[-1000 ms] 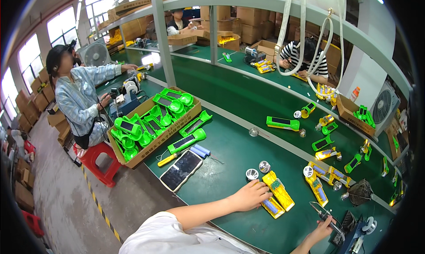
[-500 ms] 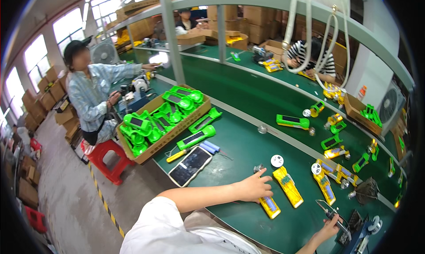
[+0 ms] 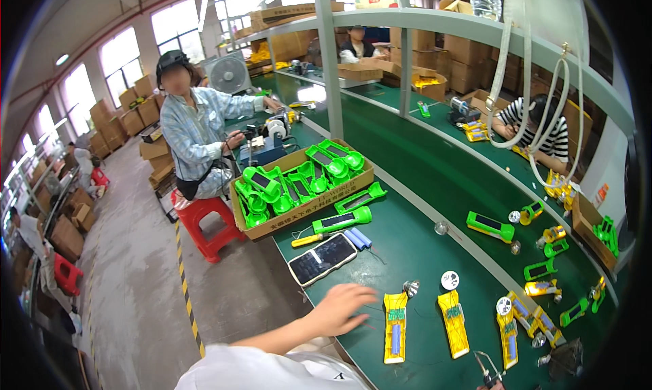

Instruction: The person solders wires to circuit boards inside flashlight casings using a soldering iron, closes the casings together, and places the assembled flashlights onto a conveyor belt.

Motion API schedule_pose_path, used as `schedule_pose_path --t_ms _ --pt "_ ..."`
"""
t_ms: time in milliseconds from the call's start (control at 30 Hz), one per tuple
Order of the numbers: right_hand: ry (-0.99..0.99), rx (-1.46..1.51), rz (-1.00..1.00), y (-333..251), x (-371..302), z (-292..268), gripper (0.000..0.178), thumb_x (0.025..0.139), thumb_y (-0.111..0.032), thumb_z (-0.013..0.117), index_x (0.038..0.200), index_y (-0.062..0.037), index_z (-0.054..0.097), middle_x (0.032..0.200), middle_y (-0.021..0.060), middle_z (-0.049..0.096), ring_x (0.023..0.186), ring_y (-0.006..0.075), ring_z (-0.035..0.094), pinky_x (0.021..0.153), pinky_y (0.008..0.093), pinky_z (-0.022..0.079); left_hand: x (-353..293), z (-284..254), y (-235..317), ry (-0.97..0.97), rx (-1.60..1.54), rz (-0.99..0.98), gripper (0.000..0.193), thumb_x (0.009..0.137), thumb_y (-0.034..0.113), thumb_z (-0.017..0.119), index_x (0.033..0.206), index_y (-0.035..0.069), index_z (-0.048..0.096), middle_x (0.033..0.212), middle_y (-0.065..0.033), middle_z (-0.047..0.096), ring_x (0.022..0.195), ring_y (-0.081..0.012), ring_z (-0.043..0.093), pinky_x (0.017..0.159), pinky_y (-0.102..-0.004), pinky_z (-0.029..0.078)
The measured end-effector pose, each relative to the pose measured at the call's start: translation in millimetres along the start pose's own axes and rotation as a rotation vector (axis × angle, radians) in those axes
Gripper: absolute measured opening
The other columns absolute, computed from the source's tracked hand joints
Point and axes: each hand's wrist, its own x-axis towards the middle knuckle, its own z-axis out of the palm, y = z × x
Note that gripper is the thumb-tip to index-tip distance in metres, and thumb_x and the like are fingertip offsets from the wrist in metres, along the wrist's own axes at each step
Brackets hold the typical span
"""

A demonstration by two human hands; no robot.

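My left hand [image 3: 343,310] is over the bench's near edge, fingers spread, holding nothing. Beside it lies a yellow flashlight half-shell [image 3: 396,342] with a green circuit board and blue battery; a silver reflector [image 3: 411,289] sits at its top end. To the right are a second yellow half-shell [image 3: 454,332] with a white round lamp disc [image 3: 449,280] and a third [image 3: 509,346] with a blue cell. At the lower edge my right hand [image 3: 492,386], mostly cut off, grips a soldering iron [image 3: 487,368].
A carton [image 3: 309,210] of green flashlight shells stands at the left, a phone [image 3: 323,259], yellow screwdriver [image 3: 307,240] and blue batteries [image 3: 357,238] before it. More shells lie on the green belt at right. A co-worker [image 3: 193,118] sits on a red stool [image 3: 204,220].
My left hand has let go of the nearest yellow half-shell and moved left. My right hand with the soldering iron has dropped to the lower edge. The view has turned left.
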Motion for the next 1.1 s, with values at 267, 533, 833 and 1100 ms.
schedule_pose_path --t_ms 267,533,833,1100 --pt "-0.031 0.127 0.197 -17.0 -10.5 21.0 0.020 0.081 -0.022 0.052 0.075 -0.0044 0.044 0.055 -0.0012 0.034 0.047 0.0083 0.033 0.044 0.0207 0.029 -145.4 65.9 -39.3 0.530 0.131 -0.907 0.028 0.074 0.014 0.056 0.097 0.003 0.045 0.099 -0.0137 0.048 0.089 -0.0268 0.049 0.081 -0.0364 0.038" --pt "-0.195 0.083 0.217 -5.0 -14.3 27.2 0.023 0.082 -0.022 0.052 0.074 -0.0029 0.043 0.058 0.0008 0.038 0.049 0.0084 0.034 0.043 0.0196 0.027 -121.9 120.5 -50.7 -0.197 0.566 -1.276 0.068 0.075 0.042 0.050 0.127 0.004 0.028 0.128 -0.0170 0.031 0.117 -0.0372 0.029 0.088 -0.0504 0.031" --pt "-0.133 -0.022 -0.059 -3.2 -33.0 19.4 0.027 0.082 -0.023 0.056 0.079 0.0003 0.043 0.062 0.0047 0.043 0.052 0.0108 0.039 0.045 0.0212 0.031 -158.0 274.7 -126.4 -0.338 0.400 -0.297 0.051 0.080 0.035 0.038 0.127 0.016 0.035 0.134 -0.0031 0.030 0.126 -0.0210 0.021 0.102 -0.0426 0.010" --pt "-0.061 -0.366 -0.619 52.1 17.6 -2.5 0.021 0.086 -0.012 0.050 0.094 0.0067 0.053 0.086 0.0129 0.057 0.069 0.0141 0.052 0.062 0.0239 0.044 -142.6 220.8 -74.9 -0.865 0.193 -0.195 0.050 0.070 0.024 0.052 0.117 0.009 0.046 0.120 -0.0157 0.044 0.115 -0.0297 0.036 0.096 -0.0383 0.026"
